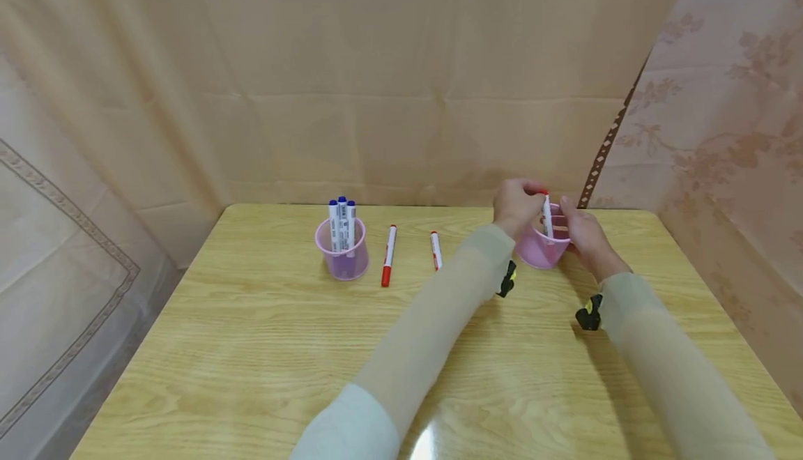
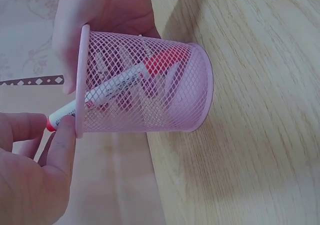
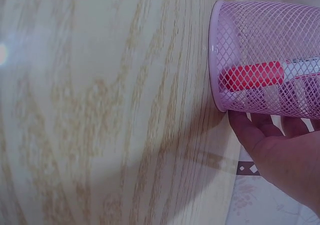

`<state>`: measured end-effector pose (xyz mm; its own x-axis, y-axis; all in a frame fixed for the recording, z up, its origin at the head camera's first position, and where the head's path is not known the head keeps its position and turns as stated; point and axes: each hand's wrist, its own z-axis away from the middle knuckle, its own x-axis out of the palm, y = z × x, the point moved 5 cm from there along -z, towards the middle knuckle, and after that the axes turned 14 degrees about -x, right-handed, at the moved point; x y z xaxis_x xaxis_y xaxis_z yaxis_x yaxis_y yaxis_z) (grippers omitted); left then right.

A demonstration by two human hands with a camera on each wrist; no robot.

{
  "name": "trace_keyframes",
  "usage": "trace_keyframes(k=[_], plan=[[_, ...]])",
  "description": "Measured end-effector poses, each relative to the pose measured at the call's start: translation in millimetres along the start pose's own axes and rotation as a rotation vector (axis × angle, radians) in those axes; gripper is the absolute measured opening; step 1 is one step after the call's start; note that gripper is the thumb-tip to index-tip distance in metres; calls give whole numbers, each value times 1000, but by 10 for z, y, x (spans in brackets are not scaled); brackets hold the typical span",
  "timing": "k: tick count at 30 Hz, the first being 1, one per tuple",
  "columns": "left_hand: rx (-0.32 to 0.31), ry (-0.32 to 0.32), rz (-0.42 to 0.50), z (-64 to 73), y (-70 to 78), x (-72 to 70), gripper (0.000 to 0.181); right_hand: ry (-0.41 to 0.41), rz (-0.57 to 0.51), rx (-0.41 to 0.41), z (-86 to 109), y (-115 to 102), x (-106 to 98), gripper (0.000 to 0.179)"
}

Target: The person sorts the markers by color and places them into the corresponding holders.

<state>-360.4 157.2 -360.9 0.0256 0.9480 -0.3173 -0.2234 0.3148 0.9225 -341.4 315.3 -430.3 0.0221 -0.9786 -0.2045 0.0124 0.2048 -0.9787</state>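
My left hand (image 1: 517, 208) reaches across to the right and pinches the upper end of a red-and-white marker (image 1: 547, 217). The marker's body slants down inside a pink mesh pen cup (image 1: 541, 252), its red cap (image 3: 255, 76) low near the base. Behind the mesh in the left wrist view, my right hand (image 2: 112, 10) holds the cup's far side, thumb at the rim. Fingers (image 3: 245, 127) of that hand lie along the mesh wall in the right wrist view. The cup stands upright on the wooden table (image 1: 282, 348).
Two more red markers lie on the table: one whole marker (image 1: 389, 256) and another marker (image 1: 436, 249) partly hidden by my left sleeve. A second pink cup (image 1: 346, 265) farther left holds several blue-tipped markers (image 1: 342, 223). Beige curtains (image 1: 376, 132) hang behind the table.
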Motion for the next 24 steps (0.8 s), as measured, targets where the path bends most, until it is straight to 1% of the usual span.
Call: trace_keyframes(k=[6,10,12,15,17,19,21,24], plan=[[20,-23,-13,14,11,-44,10,-1,7,-14,-7,8,-4,83],[36,-48,-10,-9,-7,-79,13,-9,20,-12,-12,31,2,85],[60,-66,-29,-32,-6,-108,15,-14,23,-9,-15,42,8,86],[102,-128,-40,-74,12,-161,20,-19,18,-10,-16,37,21,87],[122,-191,-32,-95,36,-214,22,-20,17,-12,-16,27,23,87],[120,-250,-32,-112,51,-277,24,-21,16,-12,-15,15,23,87],[111,-299,-51,-124,55,-355,27,-21,20,-10,-11,7,13,87],[92,-336,-139,-140,31,-482,28,-23,20,-9,-4,5,-3,84]])
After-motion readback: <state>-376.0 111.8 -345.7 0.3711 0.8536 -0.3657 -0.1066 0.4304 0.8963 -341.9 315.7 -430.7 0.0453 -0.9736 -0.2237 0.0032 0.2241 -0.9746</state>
